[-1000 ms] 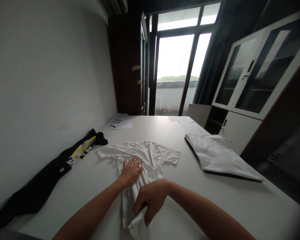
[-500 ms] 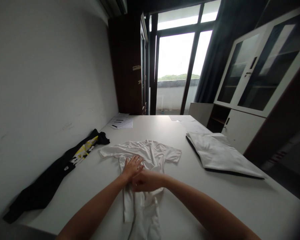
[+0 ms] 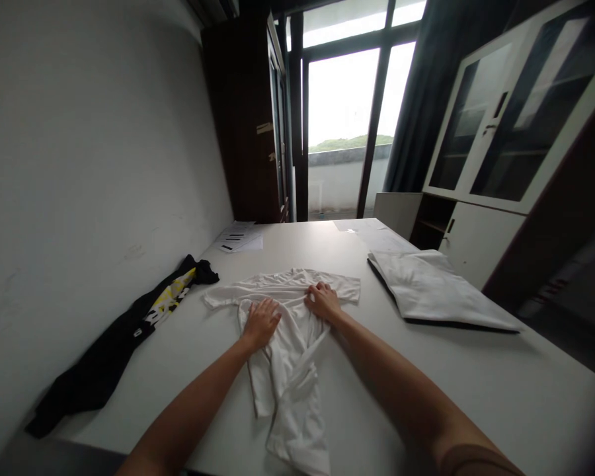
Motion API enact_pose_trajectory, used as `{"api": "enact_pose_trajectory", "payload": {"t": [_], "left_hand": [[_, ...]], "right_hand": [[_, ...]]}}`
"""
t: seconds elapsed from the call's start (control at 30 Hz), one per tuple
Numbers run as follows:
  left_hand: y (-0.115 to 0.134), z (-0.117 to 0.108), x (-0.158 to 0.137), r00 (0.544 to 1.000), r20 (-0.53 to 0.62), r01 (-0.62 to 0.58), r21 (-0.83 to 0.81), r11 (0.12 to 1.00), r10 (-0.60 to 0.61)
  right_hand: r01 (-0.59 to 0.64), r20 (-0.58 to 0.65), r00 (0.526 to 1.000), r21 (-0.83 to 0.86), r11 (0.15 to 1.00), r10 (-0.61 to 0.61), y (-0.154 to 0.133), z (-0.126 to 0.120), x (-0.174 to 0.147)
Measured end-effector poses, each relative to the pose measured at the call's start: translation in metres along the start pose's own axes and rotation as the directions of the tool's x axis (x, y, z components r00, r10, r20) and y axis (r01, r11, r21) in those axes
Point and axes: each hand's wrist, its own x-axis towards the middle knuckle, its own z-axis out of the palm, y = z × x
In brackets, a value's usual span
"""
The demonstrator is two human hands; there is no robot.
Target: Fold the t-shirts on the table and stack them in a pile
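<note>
White T-shirt (image 3: pixel 291 347) lies on the white table (image 3: pixel 506 383) — both sleeves spread, lower body creased and skewed, so it looks only partly flattened. Left hand (image 3: pixel 261 323) rests on it, fingers extended, not gripping. Right hand (image 3: pixel 323 301) has curled fingers on the cloth — can't tell if they pinch it.

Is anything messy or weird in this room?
Yes: the white shirt looks bunched and twisted toward its near end instead of lying flat. Back right, a lower cabinet door stands open, so the dark inside shows.
</note>
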Motion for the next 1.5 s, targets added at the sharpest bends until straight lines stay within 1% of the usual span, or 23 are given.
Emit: {"api": "enact_pose_trajectory", "payload": {"t": [0.17,0.27,0.33,0.43,0.53,0.6,0.7,0.8,0.87,1.0,1.1,1.17,1.23,1.27,1.37,1.43,1.5], "left_hand": [[-0.013,0.004,0.004,1.000,-0.015,-0.006,0.032,0.999,0.007],[-0.030,0.005,0.009,1.000,0.016,0.012,0.058,0.998,-0.013],[-0.044,0.004,0.012,0.999,0.042,0.023,0.069,0.997,-0.026],[-0.061,0.002,0.014,0.997,0.047,0.064,0.079,0.995,-0.068],[-0.065,0.000,0.013,0.996,0.038,0.073,0.102,0.992,-0.078],[-0.060,0.000,0.011,0.998,0.041,0.045,0.133,0.990,-0.051],[-0.046,0.000,0.008,0.998,0.059,-0.007,0.172,0.985,-0.003],[-0.027,0.000,0.004,0.994,0.094,-0.063,0.183,0.981,0.046],[-0.014,0.001,0.002,0.987,0.132,-0.109,0.176,0.978,0.086],[0.014,-0.001,-0.005,0.952,0.226,-0.237,0.130,0.963,0.204],[0.029,-0.005,-0.012,0.917,0.266,-0.332,0.093,0.939,0.298],[0.034,-0.008,-0.015,0.908,0.269,-0.353,0.076,0.932,0.322],[0.037,-0.012,-0.016,0.914,0.250,-0.346,0.072,0.935,0.319],[0.037,-0.015,-0.016,0.923,0.229,-0.335,0.077,0.939,0.310],[0.034,-0.025,-0.012,0.966,0.122,-0.239,0.100,0.966,0.227],[0.028,-0.032,-0.008,0.990,0.059,-0.131,0.100,0.986,0.125],[0.020,-0.038,-0.003,0.999,0.044,-0.016,0.100,0.995,0.012]], "right_hand": [[-0.070,0.003,0.998,0.002,0.998,0.070,0.033,0.009,0.012],[-0.109,-0.010,0.994,0.009,0.994,0.109,0.056,0.010,0.018],[-0.135,-0.021,0.991,0.012,0.991,0.135,0.065,0.010,0.021],[-0.154,-0.025,0.988,0.008,0.988,0.154,0.068,0.013,0.022],[-0.128,-0.024,0.991,0.017,0.992,0.128,0.062,0.015,0.023],[-0.053,-0.037,0.998,0.045,0.998,0.055,0.054,0.016,0.022],[0.087,-0.045,0.996,0.103,0.991,-0.083,0.041,0.016,0.020],[0.159,0.007,0.987,0.140,0.977,-0.162,0.031,0.015,0.017],[0.162,0.038,0.985,0.132,0.978,-0.168,0.029,0.015,0.016],[0.100,0.060,0.993,0.083,0.991,-0.105,0.035,0.013,0.015],[0.086,0.043,0.995,0.063,0.994,-0.088,0.038,0.010,0.015],[0.082,0.006,0.997,0.046,0.996,-0.082,0.036,0.005,0.014],[0.048,-0.024,0.999,0.026,0.999,-0.047,0.033,0.000,0.013],[0.013,-0.026,1.000,0.019,1.000,-0.012,0.031,-0.003,0.012],[-0.098,-0.007,0.995,0.011,0.995,0.098,0.026,-0.011,0.010],[-0.100,-0.038,0.994,0.021,0.995,0.101,0.023,-0.015,0.008],[-0.035,-0.095,0.995,0.030,0.999,0.038,0.022,-0.016,0.007]]}}
